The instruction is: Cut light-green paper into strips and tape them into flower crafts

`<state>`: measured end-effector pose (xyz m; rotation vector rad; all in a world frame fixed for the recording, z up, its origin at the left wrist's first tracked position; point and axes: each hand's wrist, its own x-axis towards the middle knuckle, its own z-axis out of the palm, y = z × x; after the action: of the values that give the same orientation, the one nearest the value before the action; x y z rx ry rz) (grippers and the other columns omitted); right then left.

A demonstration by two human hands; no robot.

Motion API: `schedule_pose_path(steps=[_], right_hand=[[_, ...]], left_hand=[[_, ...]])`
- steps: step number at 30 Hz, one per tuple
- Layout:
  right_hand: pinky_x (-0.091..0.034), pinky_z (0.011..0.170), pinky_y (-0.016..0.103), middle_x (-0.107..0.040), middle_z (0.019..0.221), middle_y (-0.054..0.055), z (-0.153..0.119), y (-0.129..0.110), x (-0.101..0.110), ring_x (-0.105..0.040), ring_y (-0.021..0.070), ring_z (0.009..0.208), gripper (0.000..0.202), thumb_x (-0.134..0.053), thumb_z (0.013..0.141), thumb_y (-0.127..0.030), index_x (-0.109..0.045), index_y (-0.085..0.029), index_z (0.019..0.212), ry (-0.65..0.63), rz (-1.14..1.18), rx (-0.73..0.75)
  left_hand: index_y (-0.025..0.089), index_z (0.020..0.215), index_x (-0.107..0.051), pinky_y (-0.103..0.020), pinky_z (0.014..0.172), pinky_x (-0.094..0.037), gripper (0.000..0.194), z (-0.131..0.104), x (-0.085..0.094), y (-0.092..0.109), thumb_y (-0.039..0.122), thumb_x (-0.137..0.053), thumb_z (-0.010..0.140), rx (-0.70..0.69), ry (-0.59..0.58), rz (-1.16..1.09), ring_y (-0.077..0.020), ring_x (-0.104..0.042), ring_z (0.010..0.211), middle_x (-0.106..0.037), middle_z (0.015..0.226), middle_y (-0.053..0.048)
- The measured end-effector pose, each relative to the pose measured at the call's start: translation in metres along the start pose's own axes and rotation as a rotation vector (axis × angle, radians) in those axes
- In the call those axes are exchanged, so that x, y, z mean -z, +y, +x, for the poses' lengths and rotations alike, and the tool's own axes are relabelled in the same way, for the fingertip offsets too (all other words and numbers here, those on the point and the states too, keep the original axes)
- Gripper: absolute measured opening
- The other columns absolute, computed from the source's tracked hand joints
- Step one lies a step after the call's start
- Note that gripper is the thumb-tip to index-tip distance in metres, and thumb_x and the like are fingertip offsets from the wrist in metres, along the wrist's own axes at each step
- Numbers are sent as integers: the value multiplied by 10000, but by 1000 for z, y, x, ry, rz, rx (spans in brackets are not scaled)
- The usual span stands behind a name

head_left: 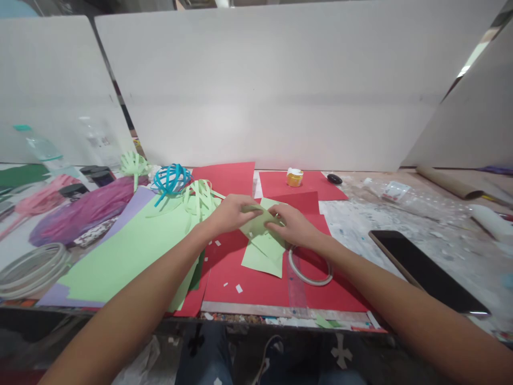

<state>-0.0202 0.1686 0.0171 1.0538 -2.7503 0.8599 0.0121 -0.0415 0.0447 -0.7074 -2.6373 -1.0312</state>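
Note:
A light green paper piece [266, 247] lies over red paper at the middle of the table, its upper part raised and folded. My left hand [236, 213] grips the upper left edge of this paper, fingers closed. From the other side my right hand [290, 223] pinches the same paper near its top. A white ring [311, 283] rests by my right wrist, partly over a clear purple ruler [296, 294]. Red sheets [236, 286] lie under the work, with small white scraps on them. Left of my left hand sits a bunch of curled green paper strips [199, 199].
Large green sheets [128, 251] cover the left side, near a blue strip ball [172, 181] and white rings [36, 270]. A roll of yellow tape [294, 177] stands behind. To the right are a phone [427, 272] and a clear plastic bottle [417, 199]. White panels [256, 85] close off the back.

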Motion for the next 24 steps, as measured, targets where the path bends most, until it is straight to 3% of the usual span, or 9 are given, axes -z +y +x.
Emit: schedule_pose_path(steps=[3,9,13,19,24], right_hand=[[-369,607,278,-618,735,28,1,2,-3,-561,180,684,180,-488,857,-323,-548,-197,743,-11,-6,-46],[-391,594,269,-648,772,34,1,4,-3,-586,187,686,129,-496,839,-300,-563,-193,816,20,0,-51],[-411,641,284,-655,807,55,1,4,-2,-601,205,735,146,-458,856,-287,-565,-186,845,95,-9,-56],[-383,639,296,-672,819,79,-1,8,0,-601,225,729,160,-455,855,-260,-595,-183,854,183,-39,-57],[-374,662,314,-685,856,91,-2,10,3,-595,243,748,187,-496,834,-272,-634,-184,925,268,-17,-43]], left_hand=[[209,904,-735,-274,711,-435,231,0,-1,-1,359,-567,852,1,119,-3,-185,-620,778,-713,855,-42],[187,961,-705,-298,795,-459,277,2,-1,-17,366,-504,895,60,354,68,-202,-625,861,-714,935,-56],[186,1071,-667,-324,864,-452,280,0,-3,-31,342,-538,878,70,377,115,-228,-615,972,-698,1047,-85],[185,848,-676,-307,810,-436,183,-7,-1,-45,272,-517,873,60,343,192,-209,-608,880,-681,902,-77],[196,818,-671,-304,794,-413,155,-9,-1,-51,274,-542,855,78,359,201,-212,-597,855,-667,843,-71]])
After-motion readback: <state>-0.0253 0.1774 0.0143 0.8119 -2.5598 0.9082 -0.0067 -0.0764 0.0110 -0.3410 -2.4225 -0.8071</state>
